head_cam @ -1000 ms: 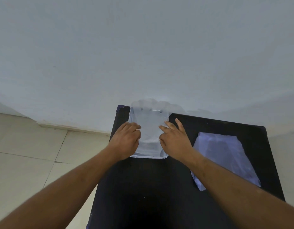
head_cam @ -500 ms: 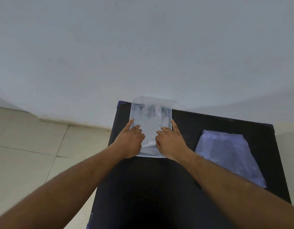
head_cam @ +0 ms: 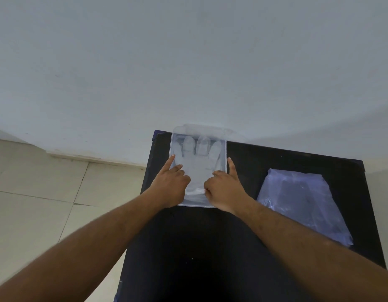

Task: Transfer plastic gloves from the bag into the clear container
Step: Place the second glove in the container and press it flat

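A clear shallow container (head_cam: 224, 136) sits at the far left of the black table (head_cam: 206, 247), against the wall. A translucent plastic glove (head_cam: 198, 162) lies flat in it, fingers pointing away from me. My left hand (head_cam: 170, 183) rests on the glove's left side with the index finger stretched along the container's left rim. My right hand (head_cam: 224, 188) presses the glove's right side, index finger along the right rim. The bluish plastic bag (head_cam: 302, 203) of gloves lies flat to the right, untouched.
The table's far edge meets a plain pale wall (head_cam: 188, 62). Beige floor tiles (head_cam: 47, 192) lie to the left, beyond the table's left edge.
Both hands have spread apart from the glove's middle toward the container's sides, index fingers extending. The glove now lies flatter, its fingers visible.
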